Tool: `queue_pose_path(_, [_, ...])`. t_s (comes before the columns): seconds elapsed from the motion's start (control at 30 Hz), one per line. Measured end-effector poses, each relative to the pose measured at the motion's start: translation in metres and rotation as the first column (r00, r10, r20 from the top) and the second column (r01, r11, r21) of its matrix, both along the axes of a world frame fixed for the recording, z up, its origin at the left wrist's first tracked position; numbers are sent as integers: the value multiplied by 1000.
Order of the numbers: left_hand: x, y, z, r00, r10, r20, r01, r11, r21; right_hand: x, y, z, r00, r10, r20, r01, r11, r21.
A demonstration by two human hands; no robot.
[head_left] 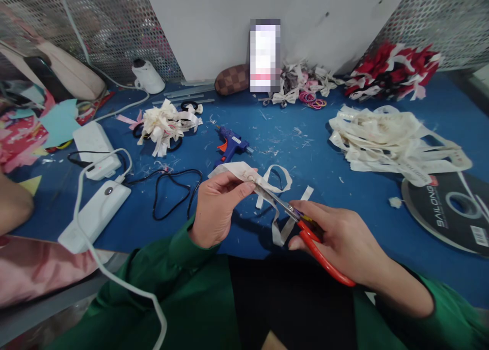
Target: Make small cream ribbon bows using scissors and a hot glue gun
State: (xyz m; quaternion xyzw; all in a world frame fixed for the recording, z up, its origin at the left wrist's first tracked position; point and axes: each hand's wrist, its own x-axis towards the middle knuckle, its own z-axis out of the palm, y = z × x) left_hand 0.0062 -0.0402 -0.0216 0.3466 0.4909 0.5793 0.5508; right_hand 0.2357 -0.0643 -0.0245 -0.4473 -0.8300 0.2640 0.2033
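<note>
One word reads clearly: BAILONG, in pale capitals on a black spool (431, 212) lying at right, a barcode label near its edge. Faint print on the white ribbon (239, 170) and on the looped ribbon bundle (382, 120) too small to make out; phone (265, 57) screen blurred.

Ribbon is above the near middle of the blue table (275, 120), pinched between thumb and bent fingers of the left hand (216, 207). Right hand (344, 233) curled round the red handles of the scissors (328, 263), metal blades against the ribbon near the left thumb.

Just beyond the left hand, a blue glue gun (233, 145) with orange trigger. Further back: brown checked case (231, 79), pink hair ties (312, 100). At left, a white power strip (95, 215), its cord (162, 314) trailing across the near left side. Another person's arm (13, 205) at the left edge.

Ribbon flat, thin, curling into loops. Bundle creamy, slightly sheer. Red-and-white cluster (397, 72) bushy; cream pile (162, 123) ruffled. Wispy scraps scattered mid-table.
</note>
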Motion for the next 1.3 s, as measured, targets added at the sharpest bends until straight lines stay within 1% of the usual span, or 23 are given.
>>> queue_pose_path(0.17, [0,1,0,1000,13,28,-13,1000,-10,1,0,1,1000,10,-21,-11,999,-37])
queue_pose_path(0.3, [1,1,0,998,18,62,-18,1000,-4,1,-1,-1,999,17,-45,-18,999,-33])
queue_pose_path(0.47, [1,0,0,998,24,59,-24,1000,-4,0,-1,-2,998,20,-56,-22,999,-25])
queue_pose_path(0.73, [3,-1,0,998,-41,39,42,999,-27,-2,1,1,1000,5,-15,-5,1000,-8])
queue_pose_path(0.9, [3,-2,0,998,-43,45,44,999,-25,-2,0,2,1000,14,-20,-15,1000,-28])
queue_pose_path(1.2, [2,-1,-1,998,-34,51,36,999,-38,1,-2,-4,999,4,-51,-5,1000,-25])
queue_pose_path(1.3, [2,-1,1,996,-53,70,56,997,-44,2,-2,-4,999,9,-53,-10,1000,-25])
